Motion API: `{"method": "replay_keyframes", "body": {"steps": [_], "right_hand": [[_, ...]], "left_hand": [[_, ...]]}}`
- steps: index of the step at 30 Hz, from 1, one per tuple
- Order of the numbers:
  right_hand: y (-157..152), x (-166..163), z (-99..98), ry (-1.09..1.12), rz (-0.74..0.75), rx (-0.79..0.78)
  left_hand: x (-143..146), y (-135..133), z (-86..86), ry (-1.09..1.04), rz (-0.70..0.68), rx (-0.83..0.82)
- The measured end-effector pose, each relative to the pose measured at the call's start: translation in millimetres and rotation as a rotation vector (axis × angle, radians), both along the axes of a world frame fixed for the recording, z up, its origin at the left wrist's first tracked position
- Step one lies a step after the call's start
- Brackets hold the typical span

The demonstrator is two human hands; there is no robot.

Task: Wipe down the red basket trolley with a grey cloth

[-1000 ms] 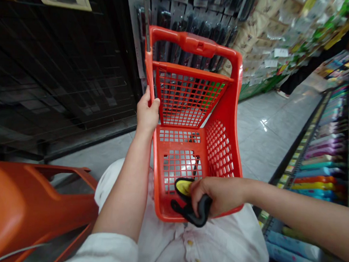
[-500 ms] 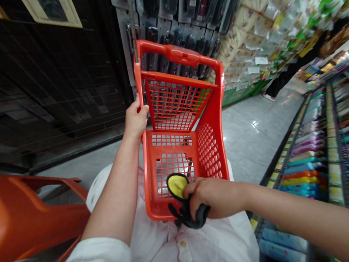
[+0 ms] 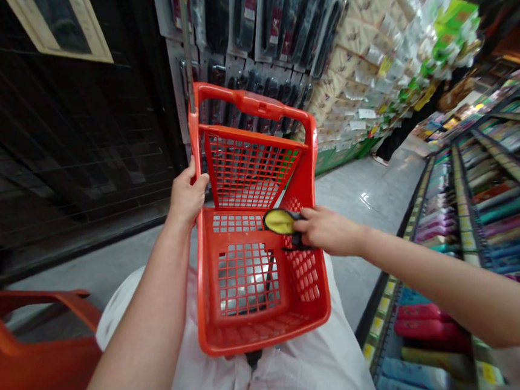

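A red plastic shopping basket (image 3: 251, 340) with latticed walls and a raised handle stands upright in front of my lap. My left hand (image 3: 187, 196) is closed round its left side rim, below the handle frame. Inside the right wall, my right hand (image 3: 327, 228) pinches a soft black-and-yellow padded item (image 3: 280, 221). Its yellow oval face is edged in black, and darker parts hang under my fingers. I cannot tell its exact kind. It is above the basket floor; whether it touches the wall is unclear.
Packaged dark goods (image 3: 275, 17) hang ahead. Beige packs (image 3: 342, 93) are stacked beside them. A shelf of colourful folded packs (image 3: 417, 318) runs along the right. An orange plastic stool (image 3: 22, 356) stands at lower left. A person's dark trouser leg (image 3: 395, 137) shows farther down the aisle.
My right hand has moved forward with the black-and-yellow item, from the basket's near edge to over its right wall. My left hand still grips the rim. The view has shifted slightly.
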State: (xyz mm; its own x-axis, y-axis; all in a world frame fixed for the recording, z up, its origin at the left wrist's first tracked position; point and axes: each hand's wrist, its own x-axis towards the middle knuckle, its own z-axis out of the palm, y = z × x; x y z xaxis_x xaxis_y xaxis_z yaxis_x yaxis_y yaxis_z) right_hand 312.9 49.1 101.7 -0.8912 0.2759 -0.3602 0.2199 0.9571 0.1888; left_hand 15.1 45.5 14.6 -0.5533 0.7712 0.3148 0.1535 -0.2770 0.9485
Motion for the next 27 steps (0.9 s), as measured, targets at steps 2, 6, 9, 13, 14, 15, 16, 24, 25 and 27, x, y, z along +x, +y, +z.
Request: {"method": "replay_keyframes", "body": {"steps": [2, 6, 9, 13, 14, 15, 16, 24, 25, 27], "right_hand": [[15.7, -2.0, 1.9, 0.061, -0.142, 0.106], [-6.8, 4.6, -5.1, 0.158, -0.287, 0.122], [-25.9, 11.9, -13.6, 0.198, -0.325, 0.069], [11.6, 18.1, -20.1, 0.386, -0.481, 0.14], [29.9, 19.1, -21.0, 0.443, -0.502, 0.175], [49.6, 19.8, -21.6, 0.494, -0.503, 0.208], [69.6, 20.2, -21.9, 0.538, -0.491, 0.235], [201.8, -7.0, 11.5, 0.724, -0.627, 0.346], [212.9, -13.4, 17.5, 0.729, -0.653, 0.348], [228.8, -24.4, 25.3, 0.734, -0.676, 0.341]], "left_hand": [[-2.6, 1.4, -1.3, 0.034, -0.002, 0.004], [-4.4, 2.1, -2.3, 0.03, -0.01, 0.003], [-2.9, 0.3, -1.1, 0.017, 0.004, -0.019], [-2.1, -2.2, 0.6, 0.003, 0.01, -0.069], [-2.5, -2.6, 0.9, -0.003, 0.009, -0.075], [-3.1, -2.8, 1.3, -0.006, 0.01, -0.079], [-3.7, -2.9, 1.7, -0.006, 0.013, -0.083], [-5.4, -5.0, 5.6, -0.002, 0.038, -0.112], [-5.4, -5.1, 5.4, -0.001, 0.039, -0.117], [-5.6, -5.0, 4.3, 0.012, 0.05, -0.131]]}}
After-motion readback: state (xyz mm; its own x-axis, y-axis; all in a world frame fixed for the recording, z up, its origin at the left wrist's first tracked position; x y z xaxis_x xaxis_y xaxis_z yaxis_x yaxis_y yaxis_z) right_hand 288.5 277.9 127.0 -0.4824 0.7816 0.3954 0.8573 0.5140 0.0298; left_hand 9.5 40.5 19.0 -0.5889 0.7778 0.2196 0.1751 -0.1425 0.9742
